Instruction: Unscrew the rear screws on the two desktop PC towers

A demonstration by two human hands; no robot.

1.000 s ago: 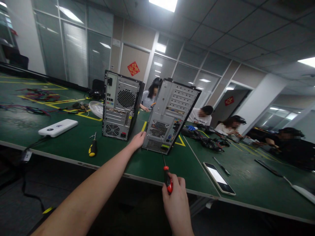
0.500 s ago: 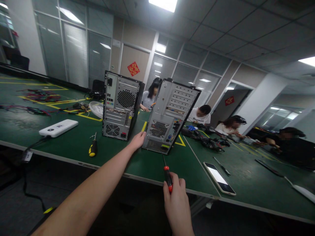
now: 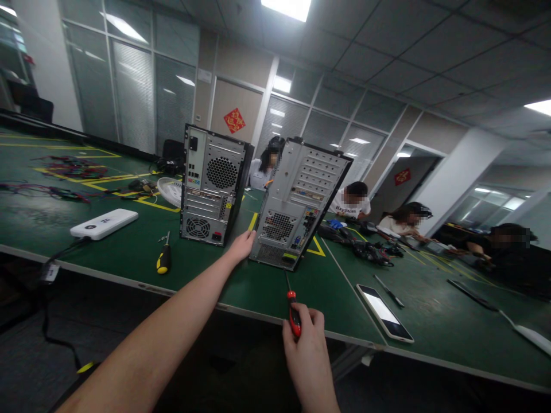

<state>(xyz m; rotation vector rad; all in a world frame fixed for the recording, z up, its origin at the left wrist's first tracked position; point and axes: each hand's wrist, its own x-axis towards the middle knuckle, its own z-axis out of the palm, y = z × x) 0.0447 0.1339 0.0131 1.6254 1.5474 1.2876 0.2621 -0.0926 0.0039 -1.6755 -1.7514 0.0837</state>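
My right hand point(image 3: 307, 344) is closed round the red and black handle of a screwdriver point(image 3: 294, 315). The screwdriver's shaft points away from me, its tip by the lower edge of a grey computer case point(image 3: 282, 189); whether they touch I cannot tell. That case stands tilted in view, its rear panel with slots, ports and vent grilles facing me. Against its lower left side my left hand point(image 3: 241, 246) grips, most fingers hidden. A second computer case point(image 3: 206, 201), with round fan grilles, stands to the left. A yellow and black screwdriver point(image 3: 163, 259) lies in front of it beside small screws.
A white power bank point(image 3: 104, 223) with a cable lies at left, with loose wires point(image 3: 71, 167) and a white plate point(image 3: 169, 190) behind. On the right are a phone point(image 3: 384, 312), a thin tool point(image 3: 388, 291) and black cables point(image 3: 370, 250). Several people sit across the green table point(image 3: 336, 298).
My right hand and the screwdriver handle have shifted very slightly. The hold of my left hand on the case is unchanged. Across the table, a person's hand has dropped from sight.
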